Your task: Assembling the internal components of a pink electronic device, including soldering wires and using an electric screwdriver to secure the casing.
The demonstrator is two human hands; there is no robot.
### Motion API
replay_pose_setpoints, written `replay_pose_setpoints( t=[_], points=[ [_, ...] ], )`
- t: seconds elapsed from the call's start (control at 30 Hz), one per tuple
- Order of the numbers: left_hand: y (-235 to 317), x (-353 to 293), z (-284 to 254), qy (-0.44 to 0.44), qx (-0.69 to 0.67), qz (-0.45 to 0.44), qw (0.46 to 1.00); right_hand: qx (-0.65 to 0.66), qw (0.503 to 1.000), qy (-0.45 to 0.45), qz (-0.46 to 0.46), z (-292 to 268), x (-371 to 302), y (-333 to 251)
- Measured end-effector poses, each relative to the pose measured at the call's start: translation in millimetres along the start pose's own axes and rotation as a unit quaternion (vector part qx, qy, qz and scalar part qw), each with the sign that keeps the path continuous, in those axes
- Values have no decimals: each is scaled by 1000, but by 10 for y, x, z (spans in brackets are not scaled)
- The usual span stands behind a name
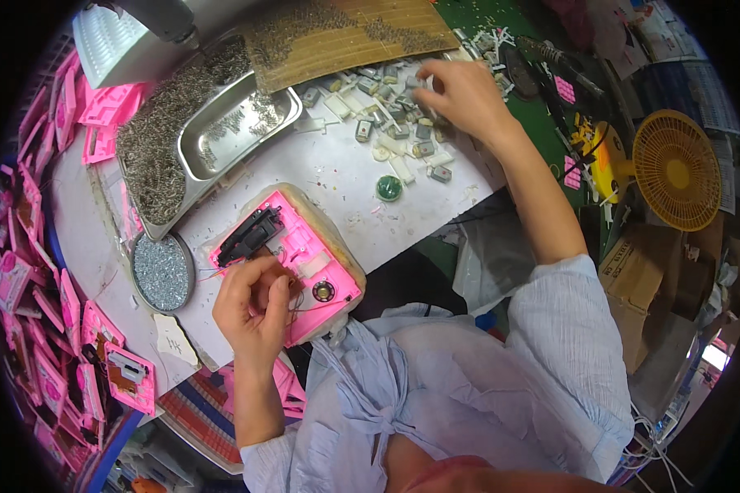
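Note:
A pink plastic housing (337,275) rests on a padded block (349,255) at the table's near edge. Fitted in it are a black plastic part (251,236), a round speaker-like piece (323,292) and thin wires. My left hand (255,304) is over the housing's lower left side, fingers curled in; what they hold, if anything, is hidden. My right hand (464,94) reaches to a loose heap of small silver motors (423,130) and pale plastic pieces. Its thumb and forefinger are apart above the heap, with nothing plainly between them.
Screws fill a large metal tray (152,156), with a smaller steel pan (214,131) on it. Cardboard (345,41) with more screws lies behind. A round dish (163,271) holds small metal bits. Pink housings (49,329) pile up at left. A yellow fan (677,170) stands right.

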State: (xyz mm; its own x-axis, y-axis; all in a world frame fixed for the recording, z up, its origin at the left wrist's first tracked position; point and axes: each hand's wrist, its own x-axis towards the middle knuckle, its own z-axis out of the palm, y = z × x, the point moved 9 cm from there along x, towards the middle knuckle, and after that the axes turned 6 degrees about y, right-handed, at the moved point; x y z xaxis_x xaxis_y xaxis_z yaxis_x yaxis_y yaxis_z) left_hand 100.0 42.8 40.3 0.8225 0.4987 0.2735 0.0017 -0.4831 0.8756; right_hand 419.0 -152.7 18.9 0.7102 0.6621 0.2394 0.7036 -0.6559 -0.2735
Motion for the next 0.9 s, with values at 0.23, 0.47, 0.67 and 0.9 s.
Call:
replay_pose_setpoints(
  t=[0.23, 0.47, 0.67, 0.9],
  points=[
    [246, 816, 772, -173, -75, -67, 980, 201, 953, 15, -225, -432, -612, -1306],
    [297, 826, 978, -237, -218, -174, 931, 589, 801, -68, 83, -143, -851, -1146],
    [409, 1196, 1267, -288, -116, -17, 951, 675, 719, -24, 161, -82, -985, -809],
    [226, 2643, 1846, -145, 282, 405, 858, 681, 716, 1, 153, -143, -929, -651]
  ],
)
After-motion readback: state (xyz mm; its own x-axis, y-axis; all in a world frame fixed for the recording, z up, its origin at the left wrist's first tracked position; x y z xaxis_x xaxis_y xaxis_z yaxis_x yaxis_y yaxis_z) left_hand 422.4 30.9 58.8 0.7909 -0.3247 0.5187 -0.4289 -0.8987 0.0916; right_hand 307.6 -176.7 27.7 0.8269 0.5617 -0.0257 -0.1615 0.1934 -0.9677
